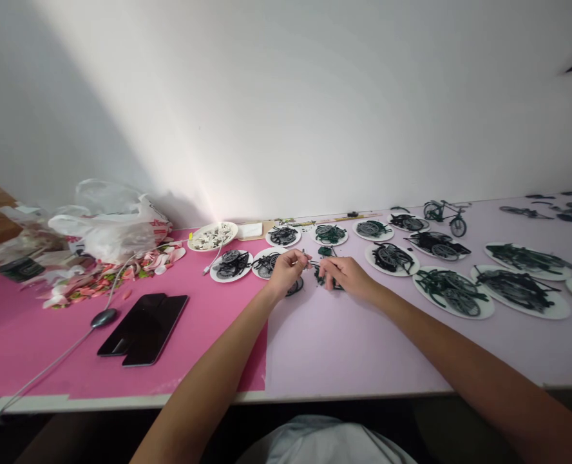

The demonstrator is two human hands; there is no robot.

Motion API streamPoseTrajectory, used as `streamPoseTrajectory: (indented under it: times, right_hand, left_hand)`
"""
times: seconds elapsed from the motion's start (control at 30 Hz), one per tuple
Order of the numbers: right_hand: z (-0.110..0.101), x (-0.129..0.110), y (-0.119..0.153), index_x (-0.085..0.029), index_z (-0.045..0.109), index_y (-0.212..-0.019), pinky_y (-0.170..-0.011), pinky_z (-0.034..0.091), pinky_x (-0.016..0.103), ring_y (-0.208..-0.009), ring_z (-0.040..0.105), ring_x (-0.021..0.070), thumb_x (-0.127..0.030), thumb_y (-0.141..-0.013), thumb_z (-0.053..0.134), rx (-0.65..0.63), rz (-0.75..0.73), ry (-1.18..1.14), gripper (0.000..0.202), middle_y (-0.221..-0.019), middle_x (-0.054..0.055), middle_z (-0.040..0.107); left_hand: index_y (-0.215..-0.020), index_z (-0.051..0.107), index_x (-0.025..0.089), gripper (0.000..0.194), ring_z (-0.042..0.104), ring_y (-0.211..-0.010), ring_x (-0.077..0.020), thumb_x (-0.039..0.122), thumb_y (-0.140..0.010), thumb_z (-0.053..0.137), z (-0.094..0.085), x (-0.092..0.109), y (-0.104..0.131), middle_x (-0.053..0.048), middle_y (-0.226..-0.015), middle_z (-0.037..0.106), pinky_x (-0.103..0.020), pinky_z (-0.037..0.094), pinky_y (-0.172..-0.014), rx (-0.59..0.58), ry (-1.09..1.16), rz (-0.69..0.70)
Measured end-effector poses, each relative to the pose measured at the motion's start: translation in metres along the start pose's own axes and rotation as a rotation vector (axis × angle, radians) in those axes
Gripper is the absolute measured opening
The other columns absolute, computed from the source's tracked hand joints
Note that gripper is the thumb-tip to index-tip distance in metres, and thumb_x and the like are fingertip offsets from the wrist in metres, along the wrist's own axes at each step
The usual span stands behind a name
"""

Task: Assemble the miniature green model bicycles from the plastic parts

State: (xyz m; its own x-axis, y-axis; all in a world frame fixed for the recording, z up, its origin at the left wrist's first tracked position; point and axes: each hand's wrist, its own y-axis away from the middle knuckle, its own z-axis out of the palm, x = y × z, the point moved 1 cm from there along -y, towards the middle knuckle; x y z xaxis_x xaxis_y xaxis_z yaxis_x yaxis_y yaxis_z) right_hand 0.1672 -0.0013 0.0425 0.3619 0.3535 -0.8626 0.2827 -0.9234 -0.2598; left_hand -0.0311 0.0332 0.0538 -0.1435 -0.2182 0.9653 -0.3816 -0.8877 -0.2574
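My left hand (287, 270) is closed in a pinch above the lilac table, thumb and fingertips together. A small thin dark piece (314, 263) spans from it to my right hand (348, 276), whose fingers are also pinched around it. The piece is too small to name. Beneath and beside my hands lie dark model bicycle parts (295, 286), partly hidden by the fingers. Just behind stands a white plate (315, 240) heaped with dark green bicycle parts. At my left wrist is another plate of black wheels (266, 263).
An assembled toy bicycle (445, 216) stands at the back right, among several plates of parts (489, 309). On the pink left side lie two black phones (145, 328), a corded puck-shaped device (104, 318), pink petals (116, 277), plastic bags (112, 225) and a plate of white pieces (211, 237).
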Motion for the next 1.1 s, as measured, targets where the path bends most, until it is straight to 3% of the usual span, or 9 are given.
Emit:
streamPoseTrajectory:
  times: [0.1, 0.2, 0.4, 0.57, 0.7, 0.9, 1.0, 1.1]
  right_hand:
    - [0.006, 0.0, -0.001, -0.021, 0.057, -0.071, -0.057, 0.048, 0.028, -0.057, 0.072, 0.0231, -0.073, -0.1, 0.043, -0.076, 0.098, -0.234, 0.061, -0.043, 0.0, 0.058]
    - [0.009, -0.002, -0.002, -0.021, 0.053, -0.068, -0.055, 0.048, 0.027, -0.053, 0.072, 0.024, -0.076, -0.096, 0.047, -0.117, 0.141, -0.36, 0.062, -0.038, -0.002, 0.051]
    - [0.01, 0.002, -0.004, -0.02, 0.057, -0.072, -0.053, 0.048, 0.027, -0.051, 0.07, 0.0223, -0.078, -0.092, 0.053, -0.069, 0.159, -0.378, 0.061, -0.041, -0.003, 0.052]
    - [0.011, -0.002, -0.003, -0.02, 0.061, -0.08, -0.053, 0.045, 0.026, -0.056, 0.067, 0.0193, -0.073, -0.097, 0.048, 0.027, 0.09, -0.21, 0.058, -0.051, 0.001, 0.061]
    - [0.009, -0.008, 0.0, -0.021, 0.069, -0.093, -0.059, 0.045, 0.027, -0.062, 0.063, 0.0169, -0.059, -0.102, 0.048, 0.107, -0.023, 0.052, 0.045, -0.072, 0.003, 0.072]
    - [0.0, -0.006, -0.001, -0.025, 0.071, -0.097, -0.073, 0.049, 0.032, -0.076, 0.068, 0.0209, -0.047, -0.104, 0.048, 0.128, -0.185, 0.295, 0.033, -0.085, 0.004, 0.076]
    - [-0.002, -0.007, 0.0, -0.025, 0.07, -0.09, -0.072, 0.048, 0.03, -0.072, 0.067, 0.0198, -0.047, -0.105, 0.046, 0.092, -0.209, 0.33, 0.036, -0.08, 0.004, 0.075]
    - [-0.002, -0.012, 0.003, -0.024, 0.07, -0.088, -0.067, 0.046, 0.028, -0.064, 0.064, 0.0179, -0.049, -0.105, 0.044, 0.073, -0.159, 0.314, 0.039, -0.07, 0.001, 0.071]
  left_hand:
    - [-0.073, 0.057, 0.018, 0.048, 0.061, -0.082, -0.0189, 0.058, -0.077, 0.083, 0.0, 0.005, 0.0, -0.006, -0.074, 0.065, -0.026, 0.044, -0.069, 0.003, -0.037, 0.067]
    - [-0.072, 0.058, 0.018, 0.045, 0.065, -0.096, -0.0237, 0.057, -0.08, 0.08, -0.001, 0.01, 0.0, -0.006, -0.072, 0.064, -0.029, 0.047, -0.078, -0.016, -0.072, 0.109]
    - [-0.072, 0.06, 0.017, 0.05, 0.064, -0.089, -0.0214, 0.062, -0.078, 0.08, -0.002, 0.012, -0.001, -0.006, -0.072, 0.065, -0.029, 0.048, -0.078, -0.034, -0.088, 0.105]
    - [-0.08, 0.064, 0.015, 0.059, 0.045, -0.059, -0.0096, 0.071, -0.074, 0.08, -0.002, 0.006, -0.002, -0.005, -0.078, 0.066, -0.024, 0.035, -0.055, -0.001, -0.037, -0.007]
    - [-0.083, 0.066, 0.014, 0.059, 0.038, -0.055, -0.0071, 0.069, -0.073, 0.082, -0.003, 0.005, -0.003, -0.004, -0.076, 0.064, -0.023, 0.027, -0.052, 0.0, 0.005, -0.077]
    - [-0.077, 0.063, 0.014, 0.057, 0.03, -0.052, -0.0056, 0.066, -0.069, 0.086, -0.002, 0.008, -0.002, -0.003, -0.073, 0.062, -0.023, 0.02, -0.049, -0.037, 0.073, -0.091]
    - [-0.073, 0.06, 0.015, 0.057, 0.031, -0.052, -0.0056, 0.065, -0.07, 0.087, -0.002, 0.008, -0.001, -0.002, -0.073, 0.062, -0.023, 0.021, -0.049, -0.056, 0.068, -0.072]
    - [-0.071, 0.059, 0.016, 0.056, 0.044, -0.058, -0.0092, 0.066, -0.072, 0.085, -0.002, 0.007, -0.001, -0.004, -0.073, 0.063, -0.023, 0.029, -0.053, -0.037, 0.019, -0.023]
